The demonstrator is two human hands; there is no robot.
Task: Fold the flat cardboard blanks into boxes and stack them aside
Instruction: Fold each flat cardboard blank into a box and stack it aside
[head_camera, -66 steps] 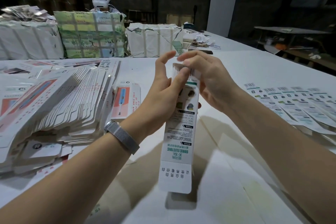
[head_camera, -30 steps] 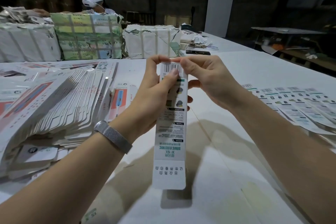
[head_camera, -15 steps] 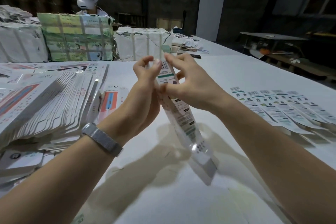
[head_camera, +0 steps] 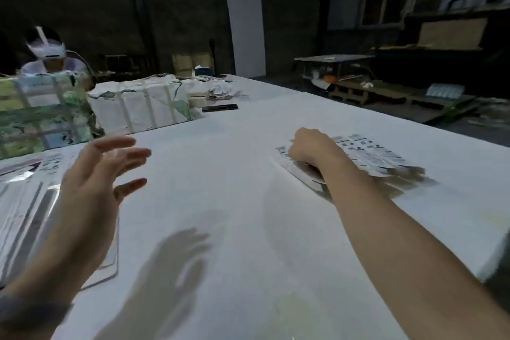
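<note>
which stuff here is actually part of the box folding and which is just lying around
Part of the job:
- folded box under the right hand
- row of finished boxes
- pile of flat blanks
- left hand, open over the table

Just lying about:
- wrapped bundles
- black phone
- paper scraps

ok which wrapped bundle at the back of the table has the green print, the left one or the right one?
The left bundle, below the person wearing the headset: its wrapping shows green printed patches under pale straps. The right bundle, nearer the black phone, is mostly white.
</note>
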